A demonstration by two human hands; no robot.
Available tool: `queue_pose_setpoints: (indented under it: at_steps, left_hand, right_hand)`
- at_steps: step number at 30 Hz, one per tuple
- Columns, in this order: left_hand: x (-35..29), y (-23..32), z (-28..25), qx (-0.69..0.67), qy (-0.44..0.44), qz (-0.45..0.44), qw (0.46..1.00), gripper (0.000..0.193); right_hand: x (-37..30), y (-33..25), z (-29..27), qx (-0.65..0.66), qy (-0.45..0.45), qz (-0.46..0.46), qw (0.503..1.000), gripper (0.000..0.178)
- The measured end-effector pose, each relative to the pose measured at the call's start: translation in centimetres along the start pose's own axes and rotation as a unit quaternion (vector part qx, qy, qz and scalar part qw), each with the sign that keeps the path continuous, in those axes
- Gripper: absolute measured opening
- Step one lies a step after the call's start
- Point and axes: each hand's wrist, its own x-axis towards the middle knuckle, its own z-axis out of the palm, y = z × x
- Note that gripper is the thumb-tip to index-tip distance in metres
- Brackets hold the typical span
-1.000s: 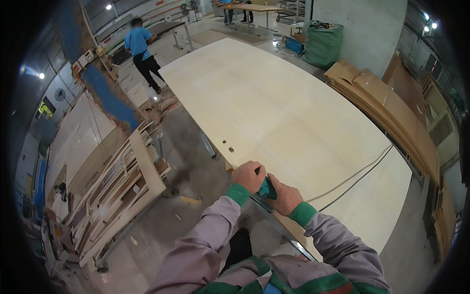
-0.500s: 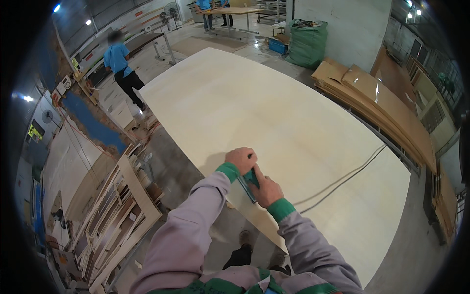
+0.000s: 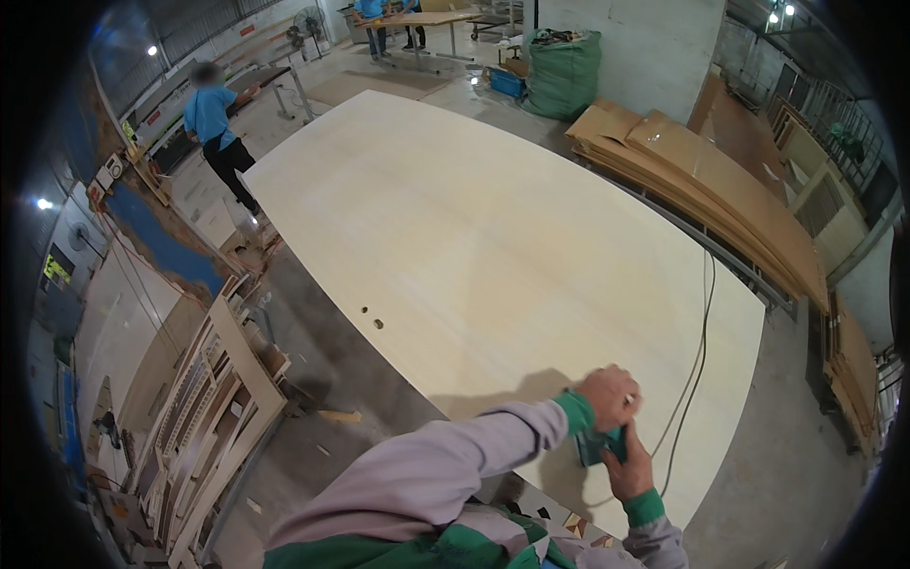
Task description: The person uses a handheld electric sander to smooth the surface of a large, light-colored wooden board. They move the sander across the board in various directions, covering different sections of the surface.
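A large pale wooden panel (image 3: 408,218) lies flat in front of me. At its near right part, a green corded sander (image 3: 593,449) rests against the surface, mostly covered by my hands. My left hand (image 3: 610,396) is closed over its far end, the arm reaching across to the right. Closer to me, my right hand (image 3: 629,467) wraps the sander's right side with the thumb up. A black cord (image 3: 697,365) runs over the panel to its right edge. Two dark holes (image 3: 378,324) show near the panel's left edge.
Brown sheets (image 3: 701,180) are stacked along the right. Wood offcuts and frames (image 3: 204,427) lean at the left. A co-worker in a blue shirt (image 3: 212,119) stands beyond the far left corner. A green sack (image 3: 563,74) and a blue crate (image 3: 506,82) stand behind.
Both hands have moved right and nearer along the panel with the sander. The two holes near the left edge have come into sight. The co-worker's arm now reaches out to the right.
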Motion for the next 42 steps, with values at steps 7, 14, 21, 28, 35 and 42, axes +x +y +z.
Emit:
queue_pose_setpoints:
  at_steps: [7, 14, 21, 28, 35, 42]
  left_hand:
    - [0.6, 10.6, 12.3, -0.066, -0.188, 0.144, 0.969, 0.041]
    - [-6.7, 8.9, 8.2, -0.107, -0.087, 0.109, 0.984, 0.038]
    - [-13.2, -2.7, -9.0, -0.020, 0.125, -0.041, 0.991, 0.022]
    - [-16.7, -16.8, -26.2, 0.116, 0.238, -0.137, 0.954, 0.023]
    - [-16.9, -29.2, -41.4, 0.205, 0.216, -0.309, 0.903, 0.041]
    - [-14.3, -34.9, -47.0, 0.240, 0.145, -0.445, 0.850, 0.049]
  right_hand:
    - [-12.2, 7.4, -8.8, -0.047, 0.026, 0.167, 0.985, 0.088]
    - [-13.4, 4.1, -5.6, -0.121, -0.124, 0.161, 0.972, 0.070]
    - [2.8, -8.4, 4.5, -0.060, -0.247, 0.023, 0.967, 0.086]
    - [21.8, -21.4, 16.4, -0.128, -0.320, -0.159, 0.925, 0.096]
    - [36.4, -32.6, 27.1, -0.156, -0.240, -0.261, 0.922, 0.084]
    - [41.0, -36.0, 31.7, -0.102, -0.268, -0.185, 0.940, 0.067]
